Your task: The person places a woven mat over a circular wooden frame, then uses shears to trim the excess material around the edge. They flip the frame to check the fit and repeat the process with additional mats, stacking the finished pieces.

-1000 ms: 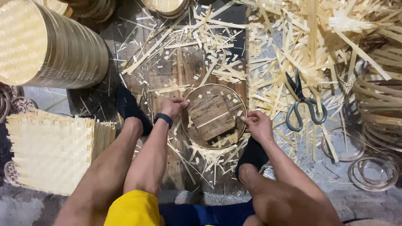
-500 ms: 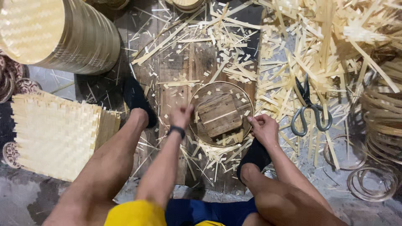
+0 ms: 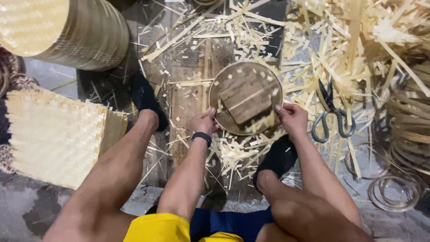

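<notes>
The round bamboo ring (image 3: pixel 215 92) lies on the floor between both hands, framing a wooden block (image 3: pixel 245 98). The left hand (image 3: pixel 204 122) pinches its near-left rim; the right hand (image 3: pixel 292 118) grips its right rim. Scissors (image 3: pixel 330 114) lie just beside the right hand.

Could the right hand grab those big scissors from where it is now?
Probably yes. The right hand rests on the round frame's edge, and the scissors lie just beside it on the bamboo scraps, with nothing lying over their handles.
</notes>
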